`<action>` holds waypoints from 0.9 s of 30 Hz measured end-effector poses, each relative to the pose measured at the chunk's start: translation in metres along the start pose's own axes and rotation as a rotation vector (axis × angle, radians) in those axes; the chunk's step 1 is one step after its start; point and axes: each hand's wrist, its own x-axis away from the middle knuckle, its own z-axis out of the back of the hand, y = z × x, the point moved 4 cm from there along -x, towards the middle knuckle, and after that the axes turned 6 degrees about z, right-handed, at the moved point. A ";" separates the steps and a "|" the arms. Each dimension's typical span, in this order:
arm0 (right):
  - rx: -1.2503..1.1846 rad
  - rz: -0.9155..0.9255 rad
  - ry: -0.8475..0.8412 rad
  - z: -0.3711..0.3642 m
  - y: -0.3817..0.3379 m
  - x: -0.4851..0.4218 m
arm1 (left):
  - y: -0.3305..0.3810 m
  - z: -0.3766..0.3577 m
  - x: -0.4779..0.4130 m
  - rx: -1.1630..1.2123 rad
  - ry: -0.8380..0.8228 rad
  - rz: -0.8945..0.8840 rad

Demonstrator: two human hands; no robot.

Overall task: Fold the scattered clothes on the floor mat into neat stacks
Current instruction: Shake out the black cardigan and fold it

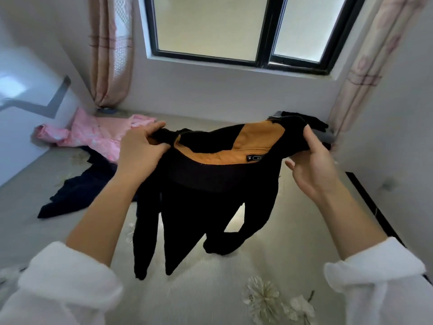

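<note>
A black garment with an orange lining (210,184) hangs in the air above the grey floral mat (234,289). My left hand (138,148) grips its upper left edge. My right hand (314,165) holds the upper right edge, thumb over the fabric. The waistband is open toward me, and a small black label shows inside. The lower parts dangle down to the mat. A pink garment (93,134) lies crumpled at the far left. A dark navy garment (79,191) lies spread just in front of it.
A dark folded pile (311,124) sits at the far right by the curtain (365,73). A window (234,31) fills the far wall. Walls close in on both sides of the mat.
</note>
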 end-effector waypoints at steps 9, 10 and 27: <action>0.485 0.105 -0.008 0.054 -0.015 0.005 | 0.026 -0.049 0.004 0.013 0.167 -0.052; 0.480 0.093 -0.063 0.058 -0.020 0.002 | 0.024 -0.050 0.000 0.039 0.158 -0.020; 1.511 -0.506 0.159 0.157 0.016 -0.066 | -0.046 -0.114 -0.092 0.420 0.027 0.395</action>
